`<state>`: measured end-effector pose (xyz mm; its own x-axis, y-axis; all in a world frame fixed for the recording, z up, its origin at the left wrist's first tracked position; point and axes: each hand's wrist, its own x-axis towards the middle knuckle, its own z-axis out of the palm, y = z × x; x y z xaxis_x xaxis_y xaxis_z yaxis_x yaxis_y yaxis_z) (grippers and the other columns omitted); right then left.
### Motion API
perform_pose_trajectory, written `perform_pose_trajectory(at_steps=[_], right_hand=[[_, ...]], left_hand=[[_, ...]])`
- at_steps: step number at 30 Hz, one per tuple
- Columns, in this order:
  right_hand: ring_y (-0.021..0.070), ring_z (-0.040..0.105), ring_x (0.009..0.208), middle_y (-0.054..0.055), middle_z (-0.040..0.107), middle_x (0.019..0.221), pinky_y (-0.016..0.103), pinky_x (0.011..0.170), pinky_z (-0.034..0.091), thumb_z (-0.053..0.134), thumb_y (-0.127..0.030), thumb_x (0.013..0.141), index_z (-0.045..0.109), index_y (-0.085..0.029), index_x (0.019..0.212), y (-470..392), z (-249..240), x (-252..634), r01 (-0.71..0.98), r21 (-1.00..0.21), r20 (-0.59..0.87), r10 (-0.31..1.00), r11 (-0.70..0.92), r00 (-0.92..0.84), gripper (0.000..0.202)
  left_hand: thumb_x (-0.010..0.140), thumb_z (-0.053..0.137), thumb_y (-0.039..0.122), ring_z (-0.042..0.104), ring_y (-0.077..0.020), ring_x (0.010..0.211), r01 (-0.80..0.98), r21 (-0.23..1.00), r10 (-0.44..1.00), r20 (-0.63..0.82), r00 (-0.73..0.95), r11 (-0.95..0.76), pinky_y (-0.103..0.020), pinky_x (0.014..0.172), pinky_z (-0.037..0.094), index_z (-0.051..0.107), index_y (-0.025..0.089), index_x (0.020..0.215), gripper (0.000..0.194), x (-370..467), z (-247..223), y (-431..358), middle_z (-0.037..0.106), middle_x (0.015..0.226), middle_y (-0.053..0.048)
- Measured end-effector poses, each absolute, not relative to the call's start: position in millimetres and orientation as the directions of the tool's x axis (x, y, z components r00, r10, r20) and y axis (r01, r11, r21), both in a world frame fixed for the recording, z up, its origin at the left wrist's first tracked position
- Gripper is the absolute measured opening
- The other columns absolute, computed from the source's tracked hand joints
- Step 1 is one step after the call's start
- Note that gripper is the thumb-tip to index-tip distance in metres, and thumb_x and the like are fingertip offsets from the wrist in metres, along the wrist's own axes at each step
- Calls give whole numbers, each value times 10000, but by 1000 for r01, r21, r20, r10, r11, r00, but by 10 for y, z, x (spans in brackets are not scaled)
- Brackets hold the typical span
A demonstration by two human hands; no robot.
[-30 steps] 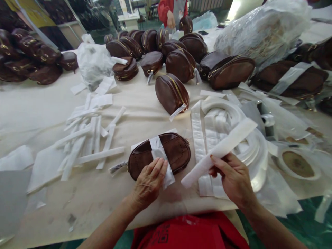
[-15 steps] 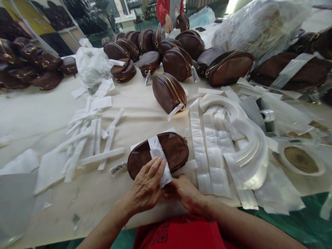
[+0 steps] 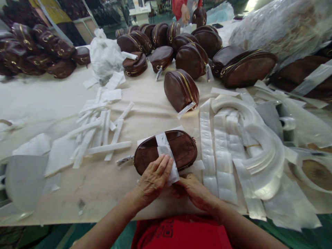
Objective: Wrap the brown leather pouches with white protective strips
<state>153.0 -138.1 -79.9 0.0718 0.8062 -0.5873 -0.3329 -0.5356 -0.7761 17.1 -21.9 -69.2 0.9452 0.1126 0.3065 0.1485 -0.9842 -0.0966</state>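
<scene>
A dark brown pouch (image 3: pixel 144 156) lies on its side on the covered table in front of me, with a white wrapping strip (image 3: pixel 168 149) around its middle. My left hand (image 3: pixel 155 176) presses flat on the strip near the pouch's front edge, fingers stretched out and side by side. Beside it, my right hand (image 3: pixel 197 190) is curled at the strip's near end, just off the pouch. Its fingertips are partly hidden, and what they pinch does not show clearly. A wrapped zipper pull (image 3: pixel 125 160) sticks out at the pouch's left end.
Another brown pouch (image 3: pixel 178 90) stands beyond, with more at the back. Loose white strips (image 3: pixel 103 128) lie to the left, a pile of white bands (image 3: pixel 264 159) to the right. A large plastic-wrapped bundle (image 3: pixel 282 27) sits back right. A person's hand (image 3: pixel 185 14) shows at the far side.
The whole view has shifted, so things appear further right. Both hands stay at the strip on the pouch, with hardly any change in their grip.
</scene>
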Motion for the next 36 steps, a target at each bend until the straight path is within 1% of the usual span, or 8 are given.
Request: perform_pose_trajectory(at_steps=[3, 6, 9, 11, 15, 18, 23, 36], right_hand=[[112, 549, 488, 8, 596, 556, 201, 450, 433, 504, -337, 823, 617, -147, 663, -1527, -769, 1614, -128, -874, -484, 863, -469, 145, 273], [127, 601, 599, 24, 635, 675, 213, 547, 499, 503, -203, 839, 643, -166, 816, -1654, -724, 1692, 290, -945, -41, 935, -151, 353, 147], [154, 645, 846, 85, 653, 920, 240, 733, 547, 496, -86, 845, 625, -177, 1016, -1658, -697, 1749, 666, -735, 421, 856, 128, 300, 233], [162, 646, 914, 119, 627, 1041, 244, 762, 556, 472, -48, 849, 606, -177, 1100, -1600, -716, 1773, 790, -581, 524, 833, 197, 177, 313], [161, 666, 887, 124, 628, 1062, 225, 711, 564, 445, -31, 858, 617, -185, 1107, -1482, -817, 1812, 888, -379, 565, 825, 259, 0, 340], [148, 670, 862, 117, 644, 1032, 199, 675, 553, 466, -20, 855, 616, -187, 1110, -1454, -861, 1850, 899, -315, 604, 795, 306, -59, 339], [151, 668, 917, 116, 652, 1070, 202, 705, 556, 478, -20, 857, 582, -204, 1208, -1442, -837, 1875, 872, -337, 617, 783, 356, -81, 409], [154, 701, 831, 98, 718, 1002, 215, 701, 583, 485, -71, 898, 539, -204, 1301, -1400, -907, 1845, 833, -351, 621, 772, 427, -134, 428]], left_hand=[[927, 291, 98, 418, -284, 1260, 166, -118, 121, 321, 939, -979, -364, 976, 413, 437, 15, 1308, 416, 170, -711, -241, 506, 1283, -198], [929, 281, 97, 433, -288, 1248, 184, -130, 133, 328, 935, -974, -365, 967, 410, 463, 16, 1287, 410, 175, -727, -266, 509, 1279, -198], [934, 281, 103, 453, -290, 1229, 205, -136, 147, 344, 927, -969, -362, 962, 416, 484, 26, 1267, 397, 184, -725, -297, 518, 1275, -184], [938, 278, 106, 460, -283, 1227, 220, -129, 163, 351, 922, -967, -362, 968, 417, 488, 32, 1262, 393, 189, -714, -319, 522, 1276, -176], [944, 285, 108, 483, -257, 1216, 252, -109, 196, 369, 908, -962, -347, 995, 414, 490, 41, 1257, 380, 190, -700, -350, 546, 1263, -153], [945, 287, 107, 493, -248, 1215, 256, -105, 198, 384, 902, -961, -344, 1005, 416, 483, 39, 1260, 377, 183, -715, -358, 550, 1262, -156], [946, 317, 120, 479, -263, 1237, 228, -65, 185, 391, 902, -971, -371, 1010, 421, 468, 23, 1267, 367, 168, -735, -346, 529, 1279, -188], [895, 374, 94, 487, -219, 1199, 94, 282, 240, 546, 803, -955, -344, 956, 496, 521, 79, 1136, 283, 95, -779, -300, 608, 1097, -126]])
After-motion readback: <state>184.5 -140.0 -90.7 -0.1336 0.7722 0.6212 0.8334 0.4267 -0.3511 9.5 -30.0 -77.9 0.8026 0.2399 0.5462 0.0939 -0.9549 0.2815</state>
